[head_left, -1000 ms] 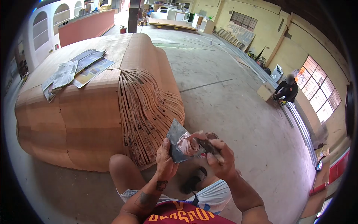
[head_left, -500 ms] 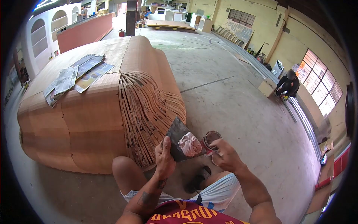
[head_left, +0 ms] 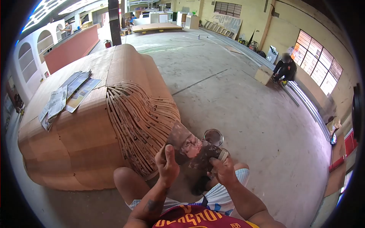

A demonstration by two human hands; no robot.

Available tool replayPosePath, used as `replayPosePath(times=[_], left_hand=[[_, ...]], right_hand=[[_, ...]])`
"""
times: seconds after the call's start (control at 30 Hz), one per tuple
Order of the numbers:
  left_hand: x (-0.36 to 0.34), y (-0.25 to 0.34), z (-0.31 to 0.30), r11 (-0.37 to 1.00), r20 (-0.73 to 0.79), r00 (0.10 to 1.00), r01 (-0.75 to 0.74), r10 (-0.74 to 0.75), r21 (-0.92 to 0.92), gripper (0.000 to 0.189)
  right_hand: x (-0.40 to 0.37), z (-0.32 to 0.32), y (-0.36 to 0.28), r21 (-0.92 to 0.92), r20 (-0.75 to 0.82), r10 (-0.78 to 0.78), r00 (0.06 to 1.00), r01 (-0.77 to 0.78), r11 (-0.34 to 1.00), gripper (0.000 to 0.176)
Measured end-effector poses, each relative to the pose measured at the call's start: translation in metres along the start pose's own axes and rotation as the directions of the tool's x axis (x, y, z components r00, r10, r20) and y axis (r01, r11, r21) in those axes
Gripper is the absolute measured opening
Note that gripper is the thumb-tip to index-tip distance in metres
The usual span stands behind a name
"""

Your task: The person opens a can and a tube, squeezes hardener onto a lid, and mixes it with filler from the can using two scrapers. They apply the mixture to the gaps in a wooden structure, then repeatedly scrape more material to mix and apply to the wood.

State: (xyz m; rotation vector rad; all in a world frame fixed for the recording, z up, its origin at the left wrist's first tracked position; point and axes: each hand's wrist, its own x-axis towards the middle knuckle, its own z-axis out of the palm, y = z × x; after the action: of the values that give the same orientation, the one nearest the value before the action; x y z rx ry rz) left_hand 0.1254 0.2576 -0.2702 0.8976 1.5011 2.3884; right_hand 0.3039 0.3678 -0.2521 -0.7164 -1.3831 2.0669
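My left hand (head_left: 167, 164) grips the left edge of a dark flat plate (head_left: 177, 133), thumb on top. A lump of pink paste (head_left: 191, 146) sits on the plate, partly smeared. My right hand (head_left: 224, 169) is closed round a tool with a pale handle (head_left: 223, 155), at the plate's right end; the blade is hard to make out against the dark surface. An open round can (head_left: 213, 137) stands just beyond the plate. To the left rises a large curved wooden form (head_left: 91, 141), its near end made of many thin wavy strips (head_left: 140, 121).
Newspaper sheets (head_left: 68, 95) lie on the wooden form. A person (head_left: 285, 69) crouches at the right beside long metal bars (head_left: 308, 102). A low platform (head_left: 156, 27) and a dark post (head_left: 114, 22) stand farther back. My bent knees are below the plate.
My right hand has moved from beside the can down to the plate's right end with the tool. The pink lump looks flatter and more spread. The camera view has shifted slightly.
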Motion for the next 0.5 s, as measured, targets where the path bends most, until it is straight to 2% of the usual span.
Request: replayPosePath(times=[0.1,0.17,0.3,0.4,0.5], left_hand=[[-0.003,0.009,0.003,0.980,0.111,0.991,-0.087,0.068,0.179,0.041],[-0.002,0.018,0.006,0.966,0.177,0.978,-0.147,0.110,0.214,0.037],[-0.005,0.025,0.006,0.921,0.280,0.945,-0.253,0.169,0.296,0.031],[-0.007,0.022,0.012,0.907,0.239,0.939,-0.311,0.247,0.283,0.029],[-0.010,0.020,-0.001,0.905,0.287,0.950,-0.229,0.127,0.358,0.031]], right_hand=[[-0.001,0.007,0.005,0.026,-0.063,-0.023,0.998,0.025,0.999,0.022],[0.002,0.013,0.005,0.042,-0.092,-0.065,0.994,0.069,0.997,0.021],[0.011,0.013,0.010,0.041,-0.070,-0.057,0.996,0.060,0.997,0.020],[0.023,0.015,0.002,0.047,-0.069,-0.156,0.985,0.160,0.986,0.019],[0.027,0.023,-0.023,0.070,-0.013,-0.246,0.969,0.246,0.967,0.018]])
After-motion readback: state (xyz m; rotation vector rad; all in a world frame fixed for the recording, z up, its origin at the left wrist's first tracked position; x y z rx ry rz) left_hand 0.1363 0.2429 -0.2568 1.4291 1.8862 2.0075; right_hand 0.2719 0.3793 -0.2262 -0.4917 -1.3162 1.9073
